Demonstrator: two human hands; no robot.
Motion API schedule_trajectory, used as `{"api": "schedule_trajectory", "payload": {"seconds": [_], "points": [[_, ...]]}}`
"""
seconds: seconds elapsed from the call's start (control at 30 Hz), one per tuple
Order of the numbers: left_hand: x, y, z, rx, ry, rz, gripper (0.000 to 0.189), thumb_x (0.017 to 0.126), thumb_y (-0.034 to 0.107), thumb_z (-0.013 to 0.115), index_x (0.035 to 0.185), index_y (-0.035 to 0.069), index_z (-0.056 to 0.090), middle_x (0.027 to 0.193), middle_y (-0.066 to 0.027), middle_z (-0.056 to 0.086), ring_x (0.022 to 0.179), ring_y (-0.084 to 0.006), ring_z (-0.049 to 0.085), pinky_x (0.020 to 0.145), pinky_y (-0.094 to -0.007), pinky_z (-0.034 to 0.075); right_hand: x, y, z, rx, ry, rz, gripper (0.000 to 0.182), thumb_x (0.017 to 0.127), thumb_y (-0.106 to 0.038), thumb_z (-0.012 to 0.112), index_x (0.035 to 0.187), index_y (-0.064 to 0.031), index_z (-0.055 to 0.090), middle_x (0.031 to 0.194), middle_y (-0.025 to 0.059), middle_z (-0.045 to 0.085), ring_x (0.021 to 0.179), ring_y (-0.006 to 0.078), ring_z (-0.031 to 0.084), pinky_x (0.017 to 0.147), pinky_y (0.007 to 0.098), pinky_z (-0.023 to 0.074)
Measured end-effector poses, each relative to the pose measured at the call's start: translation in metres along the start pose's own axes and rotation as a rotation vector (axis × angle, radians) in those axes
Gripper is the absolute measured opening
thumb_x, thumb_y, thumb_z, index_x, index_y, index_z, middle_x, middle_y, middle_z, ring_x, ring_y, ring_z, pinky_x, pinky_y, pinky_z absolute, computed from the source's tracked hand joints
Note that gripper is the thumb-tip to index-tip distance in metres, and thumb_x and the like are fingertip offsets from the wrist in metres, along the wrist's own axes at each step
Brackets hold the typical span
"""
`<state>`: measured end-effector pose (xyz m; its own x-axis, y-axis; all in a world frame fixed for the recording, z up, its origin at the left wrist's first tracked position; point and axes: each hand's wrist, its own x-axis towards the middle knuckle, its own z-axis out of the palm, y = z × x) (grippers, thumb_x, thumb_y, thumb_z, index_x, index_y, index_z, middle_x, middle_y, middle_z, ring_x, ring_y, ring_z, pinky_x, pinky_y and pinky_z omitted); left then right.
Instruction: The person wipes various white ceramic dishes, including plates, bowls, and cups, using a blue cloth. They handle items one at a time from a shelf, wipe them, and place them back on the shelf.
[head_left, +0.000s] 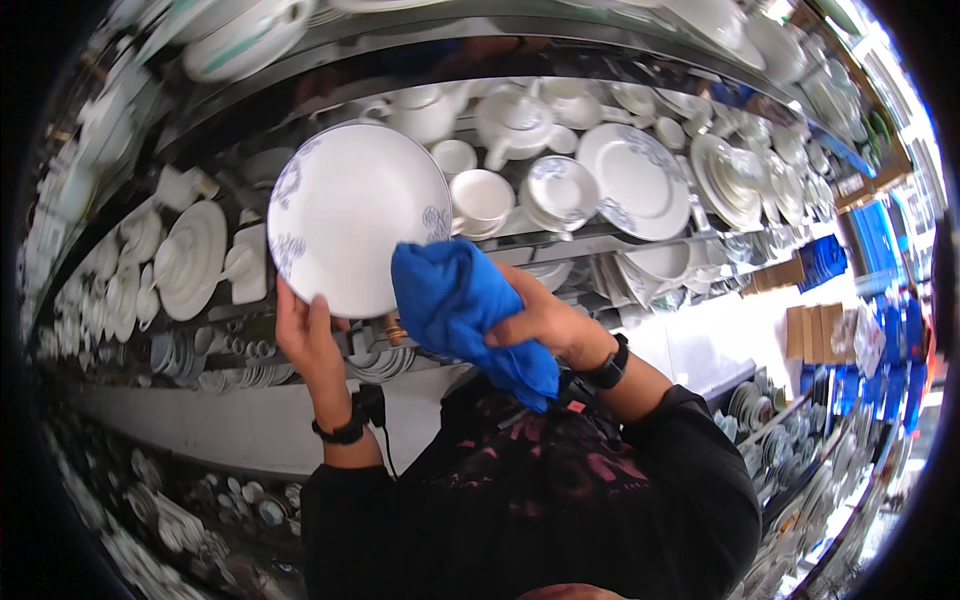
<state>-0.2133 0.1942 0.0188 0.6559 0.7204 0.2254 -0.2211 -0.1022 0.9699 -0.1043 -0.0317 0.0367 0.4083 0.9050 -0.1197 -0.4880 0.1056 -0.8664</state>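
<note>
My left hand (306, 334) grips the lower rim of a round white plate (352, 210) with blue floral patterns near its edge, held up with its face towards the camera. A bunched blue cloth (450, 300) is in my right hand (544, 319), thumb on top of it. The cloth overlaps the plate's lower right edge; whether it presses on the surface cannot be told. Just right of the plate, on the shelf, are a white cup (482, 199), a small patterned bowl on a stack (562, 187) and a larger patterned plate (634, 180).
A white teapot (516, 116) stands behind the cups. White plates and dishes (191, 259) fill the shelf on the left. An upper shelf edge (480, 52) runs across above. Cardboard boxes (817, 334) and more shelves of crockery (780, 442) lie at the right.
</note>
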Motion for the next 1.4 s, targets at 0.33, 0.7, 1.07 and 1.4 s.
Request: {"api": "schedule_trajectory", "payload": {"seconds": [0.33, 0.7, 1.07, 1.4], "points": [[-0.114, -0.008, 0.189, -0.096, -0.439, 0.055, 0.059, 0.094, 0.000, 0.047, 0.145, -0.008, 0.018, 0.105, -0.0108, 0.062, 0.070, -0.0055, 0.057, 0.059, -0.0172, 0.047, -0.208, -0.025, -0.127, 0.061, 0.374, -0.108, 0.084, 0.059, -0.003, 0.068, 0.138, 0.0023, 0.041, 0.125, 0.0134, 0.057, 0.115, 0.0235, 0.055, 0.102, 0.0350, 0.0397], [-0.128, -0.110, 0.385, 0.240, -0.502, -0.302, 0.041, 0.090, -0.002, 0.047, 0.130, 0.001, 0.042, 0.081, -0.0087, 0.064, 0.061, -0.0118, 0.058, 0.057, -0.0271, 0.047, -0.260, -0.043, -0.325, 0.179, 0.582, 0.080, 0.055, 0.065, 0.002, 0.064, 0.119, 0.0086, 0.052, 0.103, 0.0144, 0.064, 0.092, 0.0235, 0.064, 0.082, 0.0349, 0.0521], [-0.088, -0.168, 0.405, 0.698, -0.464, -0.216, 0.040, 0.086, 0.012, 0.055, 0.122, -0.002, 0.046, 0.094, -0.0246, 0.066, 0.089, -0.0402, 0.064, 0.079, -0.0474, 0.048, -0.219, -0.062, -0.372, 0.221, 0.503, 0.147, 0.053, 0.068, -0.001, 0.063, 0.118, 0.0101, 0.052, 0.102, 0.0197, 0.062, 0.088, 0.0297, 0.065, 0.080, 0.0401, 0.0543], [-0.078, -0.138, 0.419, 1.114, -0.554, -0.181, 0.067, 0.087, 0.023, 0.058, 0.137, -0.012, 0.031, 0.097, -0.0305, 0.064, 0.093, -0.0442, 0.062, 0.080, -0.0487, 0.049, -0.205, -0.077, -0.358, 0.097, 0.578, 0.228, 0.052, 0.069, -0.003, 0.063, 0.118, 0.0091, 0.052, 0.102, 0.0188, 0.064, 0.089, 0.0288, 0.065, 0.081, 0.0385, 0.0541]]}}
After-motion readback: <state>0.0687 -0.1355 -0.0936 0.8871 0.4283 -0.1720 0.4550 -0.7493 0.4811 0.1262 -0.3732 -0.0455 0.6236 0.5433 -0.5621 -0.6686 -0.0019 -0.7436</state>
